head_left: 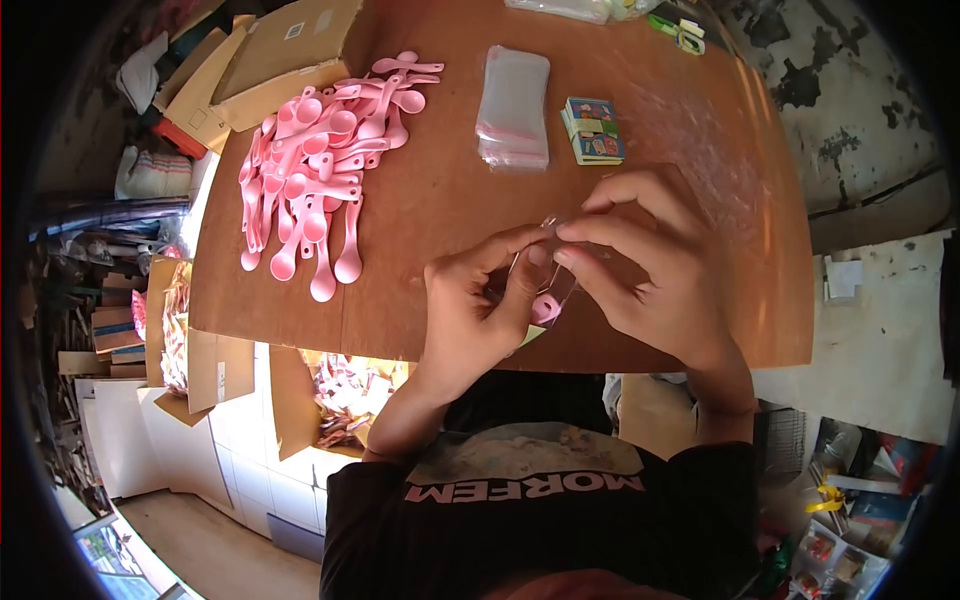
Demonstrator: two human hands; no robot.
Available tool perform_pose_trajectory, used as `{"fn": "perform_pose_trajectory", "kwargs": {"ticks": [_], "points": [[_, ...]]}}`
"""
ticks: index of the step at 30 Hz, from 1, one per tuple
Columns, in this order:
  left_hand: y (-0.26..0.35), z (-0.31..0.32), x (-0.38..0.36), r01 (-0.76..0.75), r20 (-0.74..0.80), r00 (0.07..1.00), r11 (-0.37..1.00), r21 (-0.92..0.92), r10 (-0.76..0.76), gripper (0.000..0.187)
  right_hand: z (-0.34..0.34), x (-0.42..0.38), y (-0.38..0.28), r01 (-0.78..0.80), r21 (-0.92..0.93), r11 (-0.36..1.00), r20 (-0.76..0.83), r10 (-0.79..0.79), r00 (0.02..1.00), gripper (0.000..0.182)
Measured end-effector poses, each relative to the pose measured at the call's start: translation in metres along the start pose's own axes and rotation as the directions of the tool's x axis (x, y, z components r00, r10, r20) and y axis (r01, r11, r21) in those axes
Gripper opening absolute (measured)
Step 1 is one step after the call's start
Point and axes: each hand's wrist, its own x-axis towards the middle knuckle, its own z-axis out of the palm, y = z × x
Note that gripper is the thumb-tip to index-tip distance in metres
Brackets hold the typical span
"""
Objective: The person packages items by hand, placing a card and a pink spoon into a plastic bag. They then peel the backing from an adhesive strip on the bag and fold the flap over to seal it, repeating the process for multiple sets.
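A small clear plastic bag [548, 290] with a pink plastic spoon [545, 308] inside is being held just above the near edge of the brown wooden table [430, 200]. The spoon's rounded pink bowl is showing through the film at the bag's lower end; the bag's top is lying between the fingertips. The left hand [475, 315] is pinching the bag from the side, thumb and forefinger closed on it. The right hand [650, 265] is gripping the bag's upper edge with its fingertips. Further out, a pile of loose pink plastic spoons [315, 175] is lying to the left, a stack of empty clear bags [512, 108] is lying ahead, and a small stack of colourful printed cards [593, 130] is sitting beside it; their print is too small to read. The black shirt [530, 500] is reading "MORFEM".
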Motion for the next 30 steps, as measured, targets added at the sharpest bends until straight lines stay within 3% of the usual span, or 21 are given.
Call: {"fn": "perform_pose_trajectory", "kwargs": {"ticks": [8, 10, 14, 16, 17, 18, 20, 21, 22, 24, 26, 27, 28, 29, 30], "points": [[0.005, 0.017, -0.001, -0.052, 0.062, 0.997, 0.978, 0.204, 0.040, 0.021, 0.001, -0.010, 0.010, 0.047, -0.180, 0.983, -0.011, -0.050, 0.999, 0.017], [0.001, 0.014, 0.000, -0.179, 0.141, 0.981, 0.904, 0.387, 0.134, 0.022, 0.002, -0.014, 0.012, 0.037, -0.188, 0.981, 0.024, -0.033, 0.999, 0.014], [-0.006, 0.006, 0.005, -0.301, 0.251, 0.943, 0.884, 0.358, 0.219, 0.025, -0.007, -0.015, 0.019, 0.043, -0.166, 0.985, 0.085, -0.029, 0.996, 0.014], [-0.007, 0.003, 0.002, -0.227, 0.292, 0.937, 0.970, 0.083, 0.194, 0.016, -0.012, -0.014, 0.020, -0.055, 0.209, 0.976, 0.033, 0.049, 0.998, 0.015], [-0.014, 0.004, -0.001, -0.177, 0.212, 0.958, 0.980, -0.092, 0.193, 0.020, -0.014, -0.014, 0.024, -0.069, 0.405, 0.912, 0.061, 0.048, 0.997, 0.010], [-0.016, 0.006, -0.004, -0.177, 0.211, 0.958, 0.979, -0.099, 0.195, 0.020, -0.015, -0.013, 0.030, -0.071, 0.399, 0.914, 0.065, 0.050, 0.997, 0.010], [-0.019, 0.007, -0.008, -0.184, -0.108, 0.982, 0.934, -0.306, 0.158, 0.019, -0.019, -0.009, 0.045, -0.014, 0.803, 0.595, -0.032, 0.066, 0.997, 0.004], [-0.022, 0.008, -0.008, -0.254, -0.188, 0.957, 0.949, -0.187, 0.219, 0.021, -0.031, -0.004, 0.054, -0.043, 0.826, 0.562, 0.015, 0.054, 0.998, 0.007], [-0.023, 0.007, -0.007, -0.258, -0.189, 0.957, 0.947, -0.192, 0.222, 0.021, -0.046, 0.002, 0.066, -0.071, 0.845, 0.530, 0.060, 0.038, 0.997, 0.013], [-0.023, 0.004, -0.007, -0.352, -0.190, 0.925, 0.930, -0.102, 0.329, 0.024, -0.079, 0.014, 0.119, -0.017, 0.887, 0.461, 0.128, -0.209, 0.969, 0.012], [-0.014, 0.004, -0.006, -0.367, -0.166, 0.923, 0.924, -0.104, 0.348, 0.023, -0.081, 0.000, 0.195, -0.031, 0.997, -0.075, 0.019, -0.155, 0.988, 0.005], [-0.011, 0.004, -0.007, -0.311, -0.170, 0.941, 0.945, -0.097, 0.292, 0.023, -0.067, 0.003, 0.210, -0.326, 0.868, 0.375, 0.232, 0.275, 0.933, 0.009], [-0.009, 0.003, -0.009, -0.252, -0.171, 0.957, 0.963, -0.092, 0.233, 0.023, -0.055, 0.000, 0.221, -0.675, 0.482, 0.559, 0.169, 0.697, 0.697, 0.018], [-0.009, 0.002, -0.008, -0.261, -0.175, 0.954, 0.960, -0.099, 0.242, 0.023, -0.041, -0.019, 0.243, -0.731, -0.109, 0.674, 0.006, 0.736, 0.677, 0.021], [-0.011, -0.001, -0.008, -0.269, -0.174, 0.953, 0.957, -0.107, 0.248, 0.022, -0.032, -0.034, 0.262, -0.593, -0.657, 0.466, -0.155, 0.685, 0.711, 0.025]]}}
